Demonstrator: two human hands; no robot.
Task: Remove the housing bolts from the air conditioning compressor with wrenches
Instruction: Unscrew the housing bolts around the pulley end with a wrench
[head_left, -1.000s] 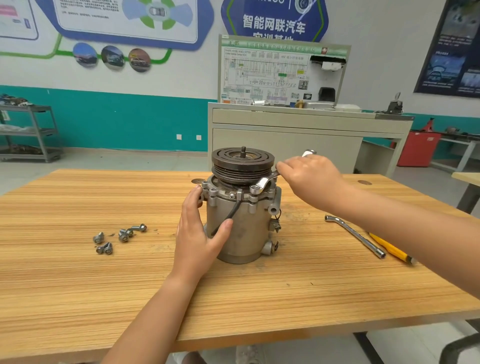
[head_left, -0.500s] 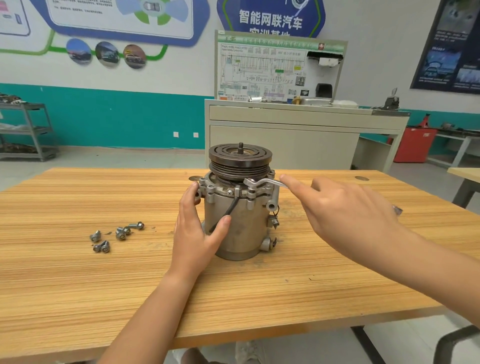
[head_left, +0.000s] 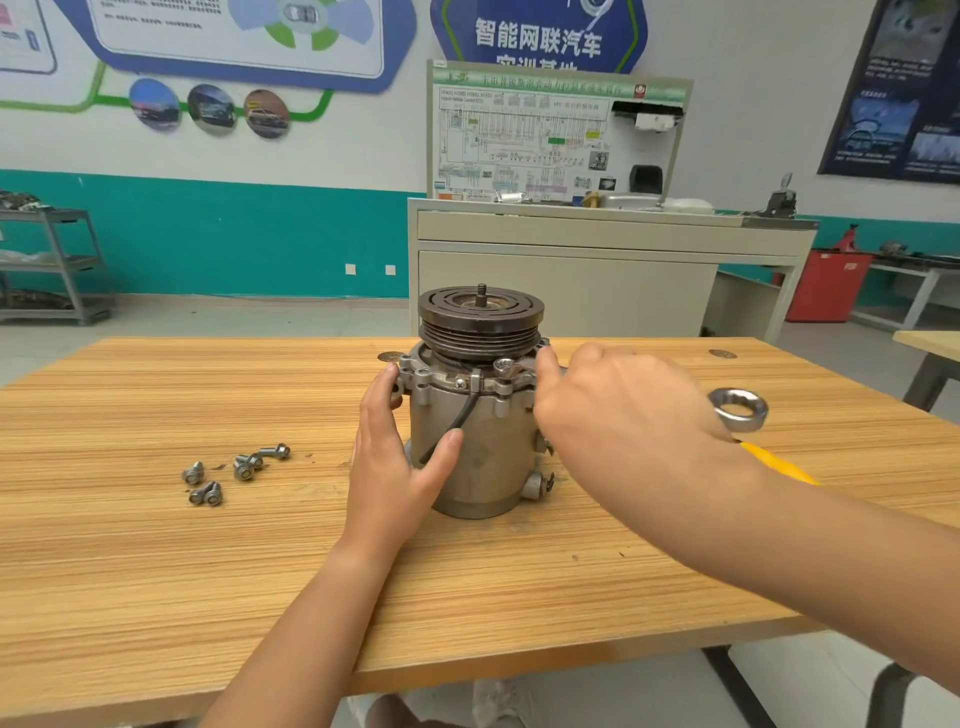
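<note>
Wood-grain worktop (head_left: 156, 571), with the compressor (head_left: 493, 457) standing upright near its centre, dark grooved pulley (head_left: 480, 317) on top, threaded shaft end poking up.

Left hand (head_left: 389, 467) rests against the compressor body at its 9 o'clock side. Fingers lie straight up along the metal with tips near the flange. The thumb is spread across the front, touching by the black cable (head_left: 467, 410) that runs down from the flange. Grip apart, flat on the housing, nothing clamped.

Right hand (head_left: 623, 410) is at 3 o'clock of the compressor, its grip closed round the shank of a ring wrench (head_left: 740, 422). The forefinger stretches toward the flange edge. One ring end sits on the flange at about the 2 o'clock corner, seemingly over a bolt head; the head itself is too small to make out. The other ring end sticks out past the heel of the hand, off the worktop surface.

Loose housing bolts (head_left: 243, 467) lie in a small scatter on the worktop at 9 o'clock of the compressor, well apart from it, some touching each other.

A yellow handle (head_left: 779, 462) peeks out under the right forearm at 3–4 o'clock, the rest hidden.

Background at 12 o'clock: beige cabinet (head_left: 571, 280) with a wiring-diagram board. Grey shelf cart (head_left: 52, 260) at 10 o'clock, red bin (head_left: 826, 286) at 2 o'clock.
</note>
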